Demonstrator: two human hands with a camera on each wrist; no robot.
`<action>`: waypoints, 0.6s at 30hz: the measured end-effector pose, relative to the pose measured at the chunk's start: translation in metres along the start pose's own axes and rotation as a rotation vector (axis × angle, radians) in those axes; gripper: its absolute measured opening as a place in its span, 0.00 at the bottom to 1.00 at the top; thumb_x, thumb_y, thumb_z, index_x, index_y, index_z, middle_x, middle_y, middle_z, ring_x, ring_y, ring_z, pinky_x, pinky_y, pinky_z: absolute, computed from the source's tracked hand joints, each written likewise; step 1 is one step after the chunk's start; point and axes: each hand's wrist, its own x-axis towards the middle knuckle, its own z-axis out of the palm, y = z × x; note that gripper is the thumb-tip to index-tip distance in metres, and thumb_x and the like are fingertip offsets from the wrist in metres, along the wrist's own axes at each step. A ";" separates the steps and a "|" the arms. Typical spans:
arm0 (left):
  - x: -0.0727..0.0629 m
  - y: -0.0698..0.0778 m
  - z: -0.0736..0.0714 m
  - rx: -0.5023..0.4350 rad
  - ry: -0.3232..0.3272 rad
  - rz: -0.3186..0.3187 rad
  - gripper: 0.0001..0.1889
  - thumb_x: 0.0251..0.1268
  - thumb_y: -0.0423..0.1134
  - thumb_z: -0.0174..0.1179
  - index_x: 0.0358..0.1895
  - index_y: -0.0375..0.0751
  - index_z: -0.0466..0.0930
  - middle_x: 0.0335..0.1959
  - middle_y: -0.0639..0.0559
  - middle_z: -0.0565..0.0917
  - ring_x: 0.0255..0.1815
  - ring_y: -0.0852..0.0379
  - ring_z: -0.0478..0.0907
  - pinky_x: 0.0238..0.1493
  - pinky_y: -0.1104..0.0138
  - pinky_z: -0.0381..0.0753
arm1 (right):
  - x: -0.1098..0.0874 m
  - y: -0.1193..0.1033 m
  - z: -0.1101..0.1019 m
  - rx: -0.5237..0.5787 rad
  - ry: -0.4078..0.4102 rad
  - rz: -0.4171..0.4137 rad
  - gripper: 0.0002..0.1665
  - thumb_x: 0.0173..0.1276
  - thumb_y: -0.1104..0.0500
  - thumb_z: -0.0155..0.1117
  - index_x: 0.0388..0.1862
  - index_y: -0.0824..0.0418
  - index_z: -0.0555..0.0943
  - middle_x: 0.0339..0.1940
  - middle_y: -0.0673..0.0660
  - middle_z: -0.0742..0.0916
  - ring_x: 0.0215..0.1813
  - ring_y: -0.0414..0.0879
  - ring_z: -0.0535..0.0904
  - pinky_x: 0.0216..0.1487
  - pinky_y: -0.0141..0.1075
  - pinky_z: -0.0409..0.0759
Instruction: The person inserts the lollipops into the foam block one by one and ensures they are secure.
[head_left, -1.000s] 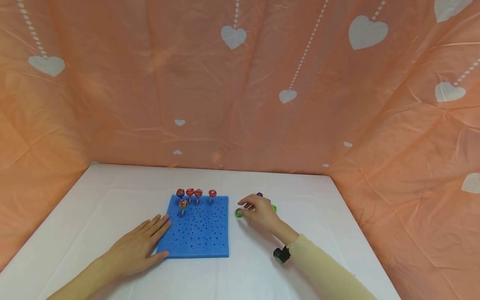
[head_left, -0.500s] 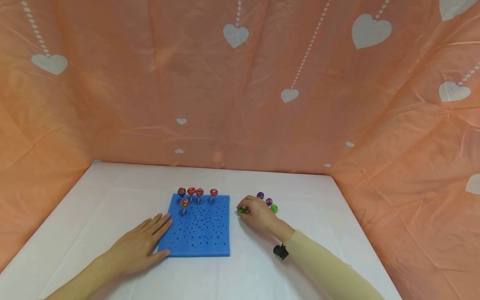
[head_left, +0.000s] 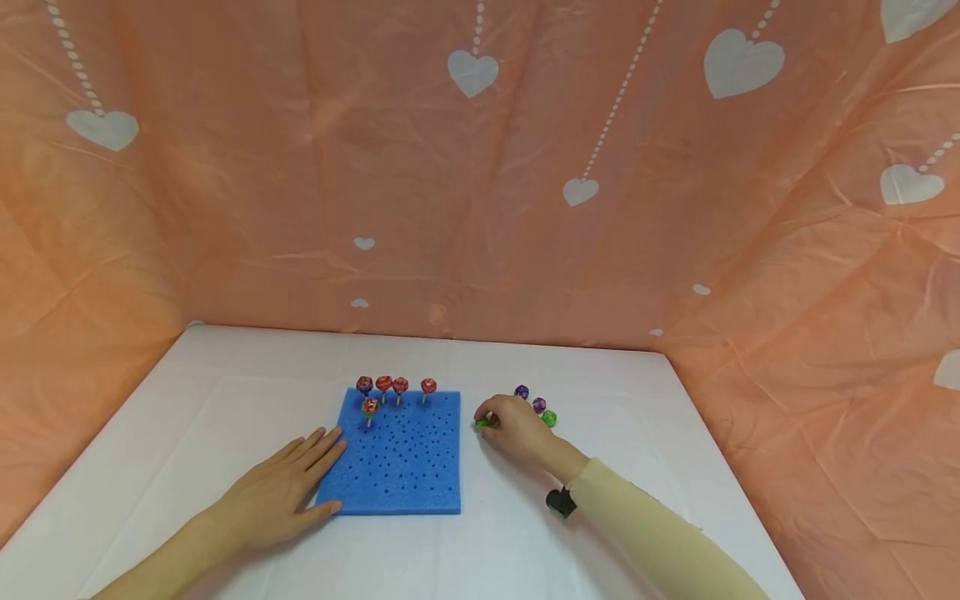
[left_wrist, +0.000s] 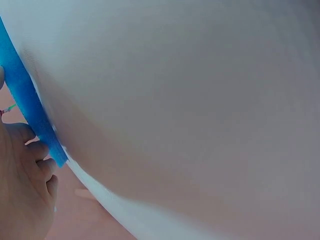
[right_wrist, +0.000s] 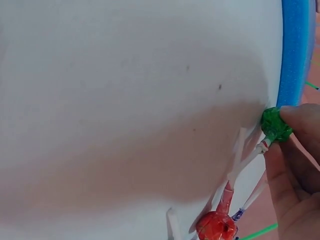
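Note:
In the head view my left hand (head_left: pixel 281 492) lies with straight fingers on the left edge of a blue foam board (head_left: pixel 420 500), which is dotted with small holes. Several wrapped lollipops, among them a red lollipop (head_left: pixel 428 386) and an orange-green lollipop (head_left: pixel 370 407), stand upright in its far part. Right of the board, my right hand (head_left: pixel 517 429) pinches a green lollipop (right_wrist: pixel 276 124) by its wrapped head, low over the white table. A red-wrapped lollipop (right_wrist: pixel 216 226) lies close by in the right wrist view; the right hand hides it from the head camera.
Beyond the right hand lie two purple lollipops (head_left: pixel 522 391) and another green lollipop (head_left: pixel 549 418). A white cloth covers the table (head_left: pixel 622 400). Behind and beside it hangs an orange curtain (head_left: pixel 450 208) with pale hearts.
The right hand has closed its fingers on the green lollipop and shifted slightly, uncovering the purple lollipops behind it. The left hand stays on the board.

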 end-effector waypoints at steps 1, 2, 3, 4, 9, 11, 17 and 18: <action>0.000 0.000 0.000 0.000 -0.001 -0.001 0.44 0.72 0.68 0.54 0.77 0.35 0.68 0.80 0.38 0.66 0.80 0.35 0.60 0.78 0.43 0.64 | 0.000 0.000 0.000 0.001 0.001 -0.002 0.08 0.69 0.67 0.71 0.46 0.61 0.89 0.46 0.57 0.89 0.43 0.45 0.83 0.50 0.39 0.87; 0.000 0.000 0.000 0.000 -0.003 -0.001 0.44 0.72 0.69 0.54 0.77 0.35 0.68 0.80 0.38 0.65 0.80 0.35 0.60 0.78 0.43 0.64 | 0.000 0.000 0.000 0.003 0.001 -0.005 0.08 0.69 0.67 0.71 0.46 0.61 0.89 0.46 0.57 0.89 0.43 0.45 0.83 0.49 0.39 0.87; 0.000 0.001 -0.001 -0.005 -0.009 -0.006 0.44 0.72 0.69 0.54 0.77 0.36 0.68 0.80 0.38 0.65 0.80 0.35 0.60 0.78 0.43 0.64 | -0.001 0.000 0.000 0.005 0.001 -0.003 0.08 0.69 0.67 0.71 0.46 0.61 0.89 0.46 0.57 0.89 0.43 0.45 0.83 0.50 0.39 0.87; 0.000 0.001 -0.001 -0.004 -0.010 -0.004 0.44 0.73 0.69 0.54 0.77 0.35 0.68 0.80 0.38 0.65 0.80 0.35 0.60 0.78 0.43 0.64 | -0.001 0.000 0.000 0.008 0.002 -0.001 0.08 0.69 0.67 0.71 0.46 0.61 0.89 0.46 0.57 0.89 0.43 0.45 0.83 0.50 0.38 0.87; 0.000 0.001 -0.002 -0.011 -0.012 0.001 0.44 0.73 0.68 0.54 0.77 0.34 0.69 0.80 0.37 0.66 0.80 0.34 0.61 0.77 0.43 0.65 | -0.005 -0.001 -0.001 0.020 0.029 0.004 0.08 0.69 0.67 0.71 0.46 0.61 0.89 0.46 0.56 0.89 0.43 0.44 0.83 0.48 0.37 0.87; 0.001 0.001 -0.001 -0.011 -0.004 0.002 0.44 0.73 0.68 0.55 0.76 0.34 0.69 0.80 0.38 0.66 0.80 0.35 0.62 0.77 0.43 0.66 | -0.007 -0.002 -0.002 0.027 0.055 -0.001 0.08 0.69 0.67 0.70 0.45 0.62 0.88 0.45 0.56 0.89 0.43 0.45 0.83 0.47 0.37 0.87; 0.000 0.000 -0.001 -0.007 0.014 0.002 0.44 0.72 0.68 0.56 0.76 0.35 0.69 0.80 0.38 0.66 0.79 0.36 0.63 0.76 0.44 0.68 | -0.012 -0.007 -0.006 0.079 0.116 0.029 0.10 0.71 0.65 0.69 0.49 0.59 0.87 0.46 0.54 0.88 0.44 0.43 0.82 0.47 0.36 0.85; 0.000 0.000 -0.001 -0.008 0.013 0.003 0.44 0.72 0.68 0.56 0.76 0.35 0.69 0.79 0.38 0.66 0.79 0.35 0.63 0.76 0.44 0.68 | -0.013 -0.008 -0.007 0.094 0.126 0.031 0.10 0.71 0.65 0.70 0.50 0.59 0.87 0.47 0.54 0.88 0.44 0.43 0.82 0.48 0.36 0.86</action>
